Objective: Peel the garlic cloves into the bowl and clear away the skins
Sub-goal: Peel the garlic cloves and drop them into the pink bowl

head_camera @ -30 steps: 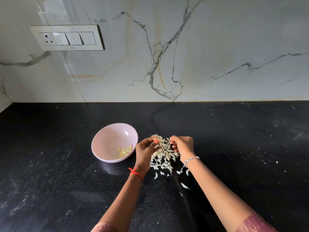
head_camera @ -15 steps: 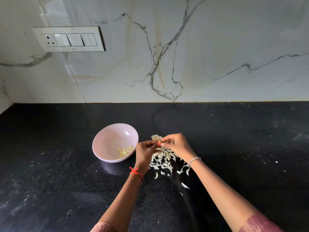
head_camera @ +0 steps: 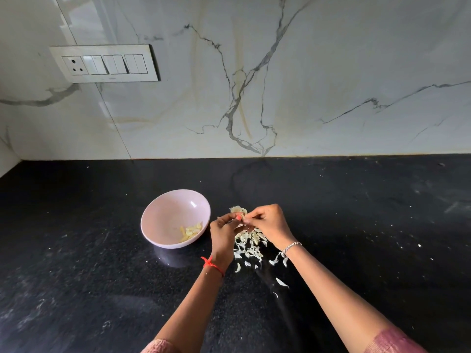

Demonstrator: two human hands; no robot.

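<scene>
A pale pink bowl stands on the black counter with a few peeled garlic cloves lying low in its right side. Just right of it my left hand and my right hand meet fingertip to fingertip above a heap of papery garlic skins. Both pinch a small garlic clove between them; most of it is hidden by the fingers. A pale piece of garlic lies on the counter just behind the fingertips.
Loose skin flakes trail toward me between my forearms. The black stone counter is speckled with small white bits on its right. A marble wall with a switch panel rises behind.
My right hand has lifted off the skin heap and moved left to meet my left hand. Both now pinch the clove together, slightly higher above the heap.
</scene>
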